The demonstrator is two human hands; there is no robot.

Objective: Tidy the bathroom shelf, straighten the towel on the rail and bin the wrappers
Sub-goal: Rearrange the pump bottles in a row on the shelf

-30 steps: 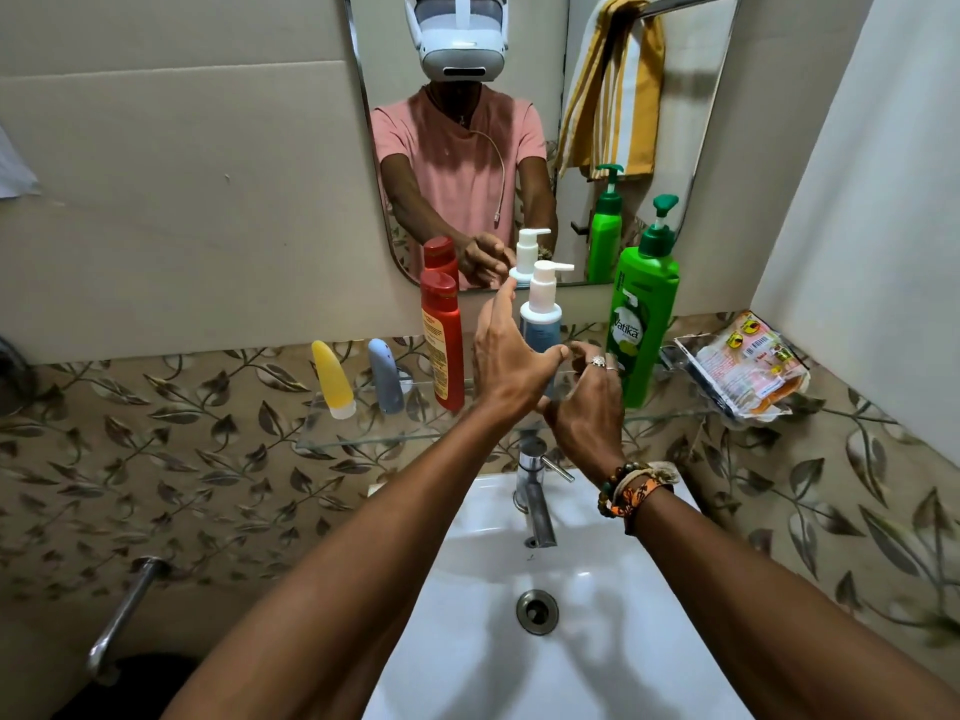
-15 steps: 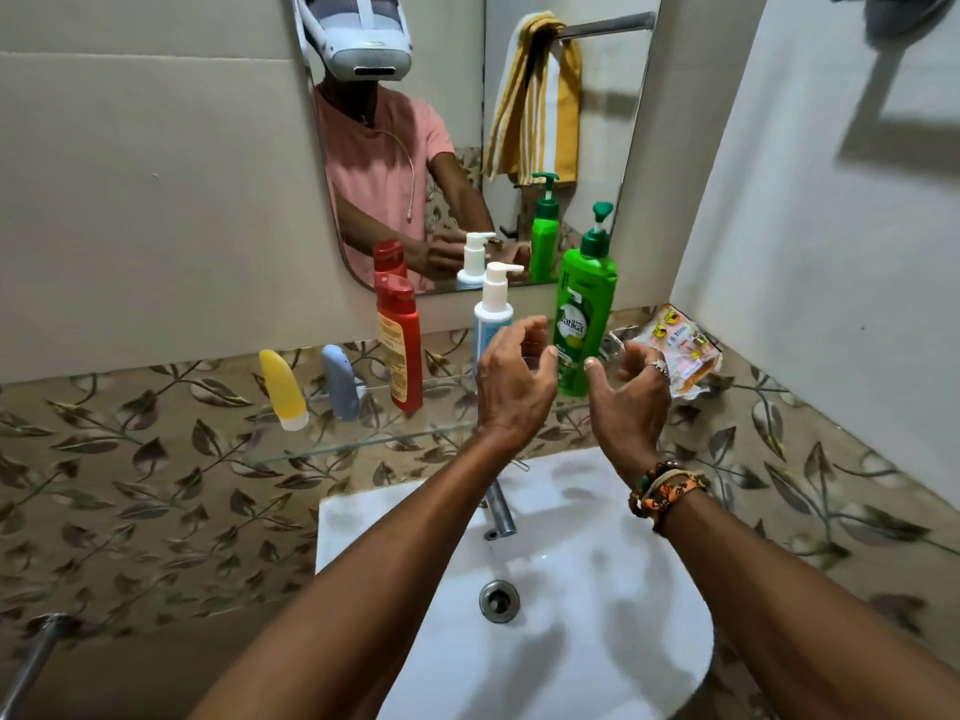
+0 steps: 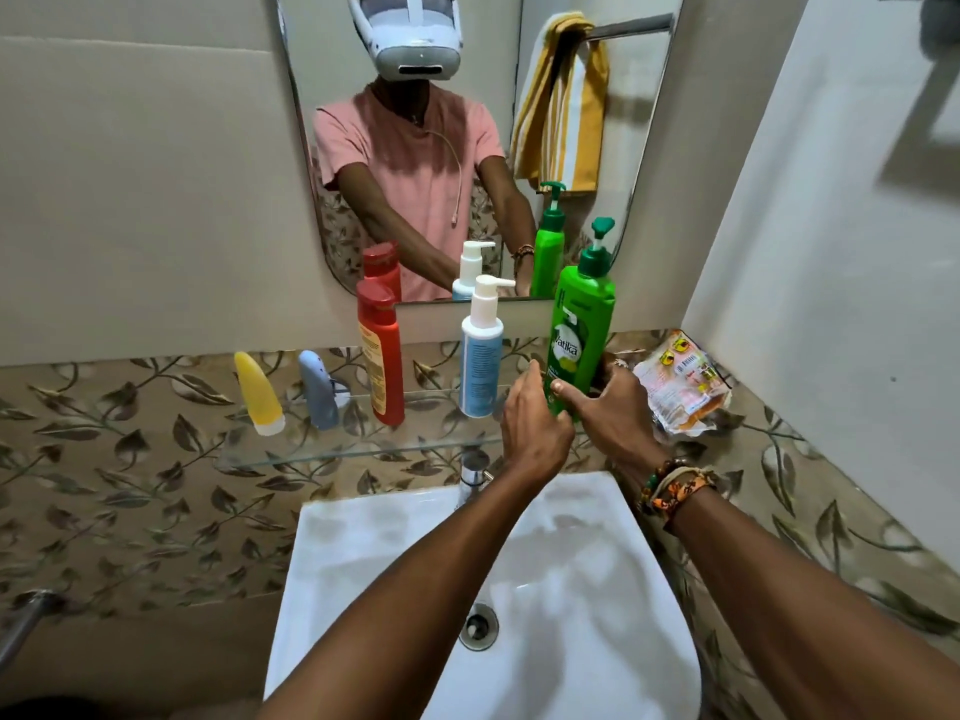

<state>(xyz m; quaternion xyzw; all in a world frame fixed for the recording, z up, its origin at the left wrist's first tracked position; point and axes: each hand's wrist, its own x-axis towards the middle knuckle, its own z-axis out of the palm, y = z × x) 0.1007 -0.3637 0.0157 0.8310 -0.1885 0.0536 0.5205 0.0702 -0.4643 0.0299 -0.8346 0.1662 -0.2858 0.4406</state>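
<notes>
A glass shelf (image 3: 332, 454) under the mirror carries a yellow tube (image 3: 258, 393), a grey-blue tube (image 3: 318, 389), a red bottle (image 3: 382, 353), a white-and-blue pump bottle (image 3: 481, 350) and a tall green pump bottle (image 3: 579, 324). Both hands close around the base of the green bottle: my left hand (image 3: 532, 428) from the left, my right hand (image 3: 615, 415) from the right with the thumb across the front. A crumpled orange-and-white wrapper (image 3: 680, 381) lies at the shelf's right end. The yellow striped towel (image 3: 563, 106) shows bunched on its rail only in the mirror.
A white basin (image 3: 395, 553) with a chrome tap (image 3: 472, 472) sits below the shelf, under my forearms. A white wall (image 3: 831, 252) closes in on the right. A metal pipe end (image 3: 26, 615) pokes out low at the left.
My hands left the white-and-blue pump bottle and moved right onto the green bottle. The camera view swung back and forth meanwhile.
</notes>
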